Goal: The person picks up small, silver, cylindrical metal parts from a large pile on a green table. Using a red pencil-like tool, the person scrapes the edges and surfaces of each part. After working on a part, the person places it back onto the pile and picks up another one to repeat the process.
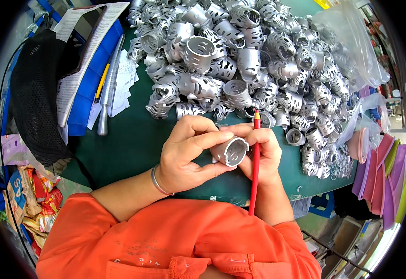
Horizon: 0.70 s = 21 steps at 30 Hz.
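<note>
Between my two hands, above the near part of the green table, is a silver metal sleeve [235,152] with its round open end turned toward me. My left hand [189,151] is closed on its left side, thumb below and fingers above. My right hand [264,151] steadies the sleeve's right side with its fingertips. A red pencil [255,172] is also tucked in my right hand, its tip pointing away from me. Just beyond my hands begins a large heap of similar silver sleeves with cut-out slots [238,93].
The green table [124,149] carries the heap. At left stand a blue bin [84,102], a yellow pencil [102,81], a silver metal rod [103,118] and a black mesh bag [36,97]. Clear plastic bags [351,42] and coloured strips [384,172] are at right.
</note>
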{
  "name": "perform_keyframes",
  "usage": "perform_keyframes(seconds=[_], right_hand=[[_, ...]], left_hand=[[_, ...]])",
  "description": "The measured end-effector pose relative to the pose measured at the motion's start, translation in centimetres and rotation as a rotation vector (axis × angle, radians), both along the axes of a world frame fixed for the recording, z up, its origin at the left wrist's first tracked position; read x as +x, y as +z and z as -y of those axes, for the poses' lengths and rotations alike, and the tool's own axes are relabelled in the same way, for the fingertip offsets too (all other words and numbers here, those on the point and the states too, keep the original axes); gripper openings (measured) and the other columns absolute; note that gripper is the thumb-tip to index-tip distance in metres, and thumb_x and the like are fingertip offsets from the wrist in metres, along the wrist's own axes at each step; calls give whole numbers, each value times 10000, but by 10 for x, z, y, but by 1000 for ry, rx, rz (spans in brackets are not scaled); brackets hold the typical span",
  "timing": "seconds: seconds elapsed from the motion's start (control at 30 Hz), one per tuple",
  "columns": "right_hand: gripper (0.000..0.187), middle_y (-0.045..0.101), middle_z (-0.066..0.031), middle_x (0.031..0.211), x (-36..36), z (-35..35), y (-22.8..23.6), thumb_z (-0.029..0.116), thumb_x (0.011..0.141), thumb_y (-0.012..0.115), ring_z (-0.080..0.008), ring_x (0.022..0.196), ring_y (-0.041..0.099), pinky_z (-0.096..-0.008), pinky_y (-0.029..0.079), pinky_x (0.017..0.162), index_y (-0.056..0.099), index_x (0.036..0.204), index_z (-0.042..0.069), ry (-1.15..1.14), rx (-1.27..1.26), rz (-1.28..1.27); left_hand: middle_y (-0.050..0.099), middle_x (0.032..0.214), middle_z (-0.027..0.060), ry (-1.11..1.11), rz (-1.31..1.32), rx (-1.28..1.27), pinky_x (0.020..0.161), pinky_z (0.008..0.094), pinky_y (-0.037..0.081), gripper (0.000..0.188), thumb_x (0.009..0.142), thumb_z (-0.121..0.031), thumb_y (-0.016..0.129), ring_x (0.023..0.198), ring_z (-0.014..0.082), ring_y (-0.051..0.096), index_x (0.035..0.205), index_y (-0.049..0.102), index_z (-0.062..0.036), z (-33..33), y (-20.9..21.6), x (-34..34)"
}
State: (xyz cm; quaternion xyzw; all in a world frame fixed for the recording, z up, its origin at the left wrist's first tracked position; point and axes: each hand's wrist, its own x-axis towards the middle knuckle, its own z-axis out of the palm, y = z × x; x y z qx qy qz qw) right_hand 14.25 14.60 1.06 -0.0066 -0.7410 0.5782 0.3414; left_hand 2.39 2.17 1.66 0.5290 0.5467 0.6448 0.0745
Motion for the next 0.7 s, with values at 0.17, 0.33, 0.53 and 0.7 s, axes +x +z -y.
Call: perform_keyframes(seconds=[0.17,0.33,0.53,0.7], right_hand=[[288,616,-229,968,0,0,2,-75,713,665,-278,873,633,-335,534,703,427,837,30,-16,7,29],[321,627,-179,937,0,5,-3,-16,688,715,-237,849,631,-313,522,707,480,904,15,-47,-32,52],[427,629,-113,875,0,2,-3,71,615,780,-224,760,614,-299,497,669,549,969,14,-123,202,83],[397,629,-100,861,-1,-1,7,68,586,773,-237,748,593,-316,475,667,573,926,20,-183,305,126]], left_hand=[[541,920,63,-20,-55,9,649,264,436,532,533,-35,812,798,179,525,1029,622,-51,1,-2,-1],[558,920,67,-8,-142,-49,681,272,426,521,526,-62,815,797,191,530,1007,613,-46,2,3,-6],[574,932,91,-47,27,-47,700,296,450,508,549,-105,820,819,215,559,994,583,-37,-2,1,-3],[565,990,108,-117,271,-123,742,295,472,494,574,-49,805,902,222,572,997,549,-28,-3,-5,2]])
